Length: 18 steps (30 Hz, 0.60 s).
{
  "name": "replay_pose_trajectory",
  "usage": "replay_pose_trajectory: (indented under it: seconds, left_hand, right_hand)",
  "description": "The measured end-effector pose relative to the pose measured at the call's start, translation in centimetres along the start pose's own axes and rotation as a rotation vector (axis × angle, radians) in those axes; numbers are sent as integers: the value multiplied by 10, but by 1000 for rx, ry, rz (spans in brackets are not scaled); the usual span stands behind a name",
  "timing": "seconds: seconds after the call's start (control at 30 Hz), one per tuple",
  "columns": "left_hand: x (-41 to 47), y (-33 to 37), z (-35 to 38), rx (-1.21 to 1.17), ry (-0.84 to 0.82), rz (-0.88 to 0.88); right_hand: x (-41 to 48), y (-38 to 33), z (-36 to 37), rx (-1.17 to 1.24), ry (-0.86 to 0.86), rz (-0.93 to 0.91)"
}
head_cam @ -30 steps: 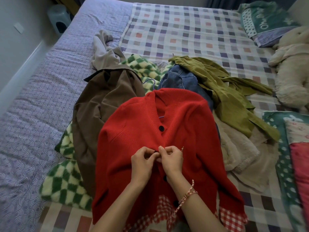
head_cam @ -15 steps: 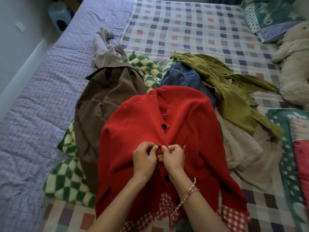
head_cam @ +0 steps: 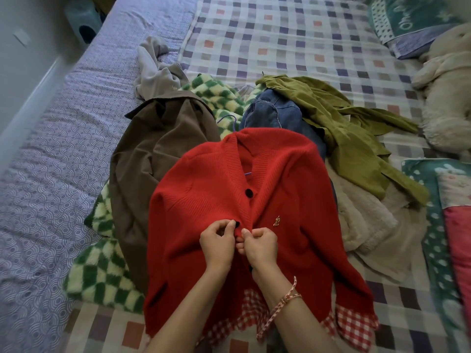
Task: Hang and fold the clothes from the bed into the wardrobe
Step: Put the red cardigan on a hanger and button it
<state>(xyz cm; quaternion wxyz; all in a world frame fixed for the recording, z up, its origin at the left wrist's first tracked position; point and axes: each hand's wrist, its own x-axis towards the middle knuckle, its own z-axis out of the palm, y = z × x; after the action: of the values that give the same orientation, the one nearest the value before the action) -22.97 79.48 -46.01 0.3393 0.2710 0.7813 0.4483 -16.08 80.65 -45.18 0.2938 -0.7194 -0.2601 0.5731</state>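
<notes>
Both forearms stretch forward over the bed (head_cam: 280,34), wrists close together. The left hand (head_cam: 218,242) and right hand (head_cam: 260,247), fingers curled, pinch the front edge of the red cardigan (head_cam: 204,189) beside a black button (head_cam: 237,223). The cardigan lies flat under them, a brown coat (head_cam: 158,154) to the left. Bare checked cover spreads beyond. Far right, the white letters on the teal pillow (head_cam: 407,19) are unreadable.

Left hand (head_cam: 216,244) and right hand (head_cam: 260,247) side by side, fingers curled and pinching, forearms converging
</notes>
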Motion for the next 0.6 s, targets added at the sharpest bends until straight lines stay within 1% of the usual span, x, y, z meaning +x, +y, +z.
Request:
replay_pose_trajectory:
  seconds: [0.1,0.17,0.27,0.33,0.37,0.47,0.6]
  left_hand:
    - [2,-1,6,-77,20,-105]
    - [1,1,4,-85,-25,-93]
    - [-5,6,-4,-3,-120,58]
    - [-9,8,-9,26,-137,137]
    - [-11,8,-10,44,-144,175]
    - [-12,2,-12,108,-170,292]
    - [-11,-7,-11,142,-139,454]
  right_hand:
    - [-2,-1,1,91,-7,32]
    - [-2,-4,-1,199,-16,35]
    - [-1,-10,-5,287,-102,49]
    - [-2,-12,-4,260,-178,58]
    - [-2,-12,-3,233,-179,57]
    - [-3,-11,0,187,-80,74]
    - [-1,-13,3,269,-2,185]
